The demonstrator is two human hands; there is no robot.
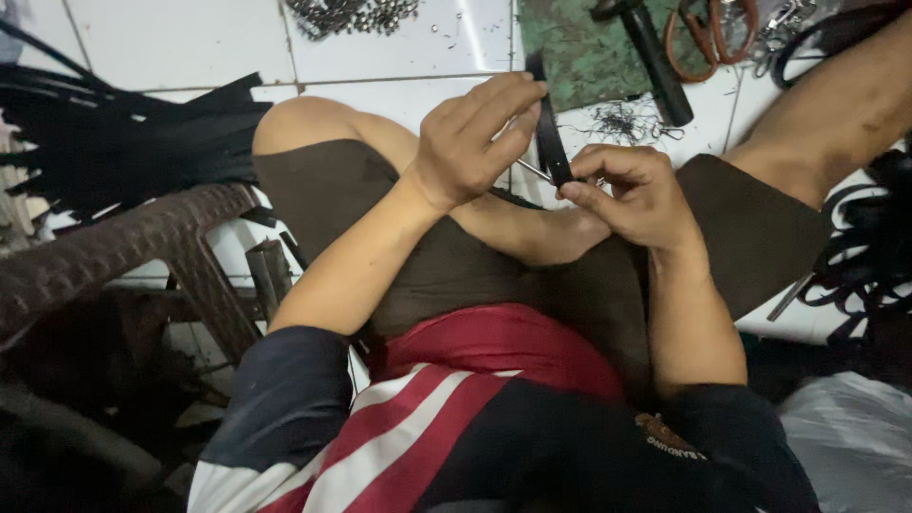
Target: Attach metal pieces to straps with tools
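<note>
I sit cross-legged on a white tiled floor and hold a narrow black strap (549, 133) upright over my lap. My left hand (472, 142) grips the strap near its upper part, fingers curled over it. My right hand (635, 195) pinches the strap's lower end between thumb and fingers. A thin metal pin (532, 169) pokes out beside the strap between both hands. What the right fingers hold besides the strap is too small to tell.
A hammer (654, 59) and orange-handled pliers (703, 33) lie on a green mat (570, 47) ahead. Small metal parts (351, 14) are heaped on the tiles. Black straps pile at the left (114, 142) and right (869, 256). A brown woven stool (123, 247) stands at my left.
</note>
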